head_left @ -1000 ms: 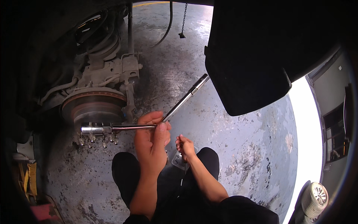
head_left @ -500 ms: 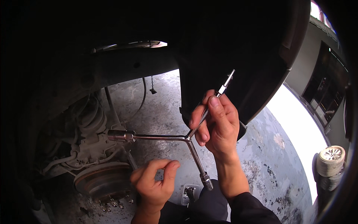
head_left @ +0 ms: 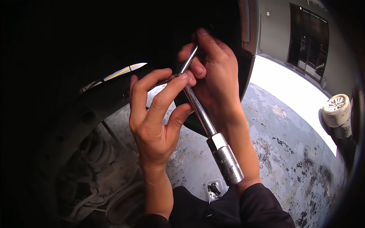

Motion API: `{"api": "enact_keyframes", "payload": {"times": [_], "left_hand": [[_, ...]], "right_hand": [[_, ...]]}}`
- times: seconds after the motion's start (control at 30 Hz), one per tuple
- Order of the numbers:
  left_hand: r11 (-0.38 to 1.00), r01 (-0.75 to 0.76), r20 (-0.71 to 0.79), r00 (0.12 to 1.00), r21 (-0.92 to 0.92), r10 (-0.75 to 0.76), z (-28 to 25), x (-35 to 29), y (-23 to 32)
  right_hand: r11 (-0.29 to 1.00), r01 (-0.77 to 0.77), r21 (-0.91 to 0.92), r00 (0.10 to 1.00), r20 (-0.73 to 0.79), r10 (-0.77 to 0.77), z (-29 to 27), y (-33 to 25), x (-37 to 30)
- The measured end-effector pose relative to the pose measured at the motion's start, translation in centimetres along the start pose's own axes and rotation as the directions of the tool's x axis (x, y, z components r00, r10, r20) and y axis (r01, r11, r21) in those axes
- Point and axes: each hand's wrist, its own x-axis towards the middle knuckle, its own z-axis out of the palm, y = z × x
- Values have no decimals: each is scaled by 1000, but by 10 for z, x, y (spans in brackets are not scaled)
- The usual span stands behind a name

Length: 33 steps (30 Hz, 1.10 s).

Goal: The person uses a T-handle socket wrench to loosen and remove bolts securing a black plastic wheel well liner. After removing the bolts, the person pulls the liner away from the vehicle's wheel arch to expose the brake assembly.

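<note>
A chrome three-way socket wrench (head_left: 199, 111) is raised in front of me, its thick socket end slanting down to the right over my right forearm. High up, my right hand (head_left: 220, 70) is closed round one of its arms, and the tip there is lost against the dark. The fingers of my left hand (head_left: 155, 123) curl about the wrench near its centre joint. The index fingertip rests at the joint and the thumb lies beside the lower shaft. Another arm of the wrench runs behind the left fingers, partly hidden.
A dark vehicle wheel arch (head_left: 95, 102) surrounds the work from above and left. Below it sit a coil spring (head_left: 97, 150) and a brake disc (head_left: 123, 203). A small clear tray (head_left: 208, 187) holding dark pieces is by my legs. Stacked wheels (head_left: 336, 110) stand at the right.
The wrench has moved up and turned, so its large socket now points down right. My left hand has risen from below to the joint. The view has shifted, too.
</note>
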Motion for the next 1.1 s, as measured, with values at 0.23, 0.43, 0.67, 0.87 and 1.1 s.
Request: {"api": "enact_keyframes", "payload": {"times": [0.23, 0.43, 0.67, 0.87, 1.1], "left_hand": [[975, -70, -10, 998, -210, 69, 5, 18, -13], [949, -146, -15, 989, -281, 148, 11, 22, -28], [948, -232, -100, 971, -217, 215, 6, 45, -10], [958, -173, -46, 985, -226, 167, 8, 46, -8], [968, -169, -89, 984, -183, 155, 19, 45, -8]], "right_hand": [[984, 49, -172, 991, -117, -70, 10, 1, 7], [960, 91, -266, 989, -90, -119, 6, -1, 9], [999, -26, 39, 996, -86, 30, 19, -16, 2], [993, -96, -75, 989, -117, 87, 19, -25, 4], [975, -137, -174, 990, -1, 139, 4, -28, 12]]}}
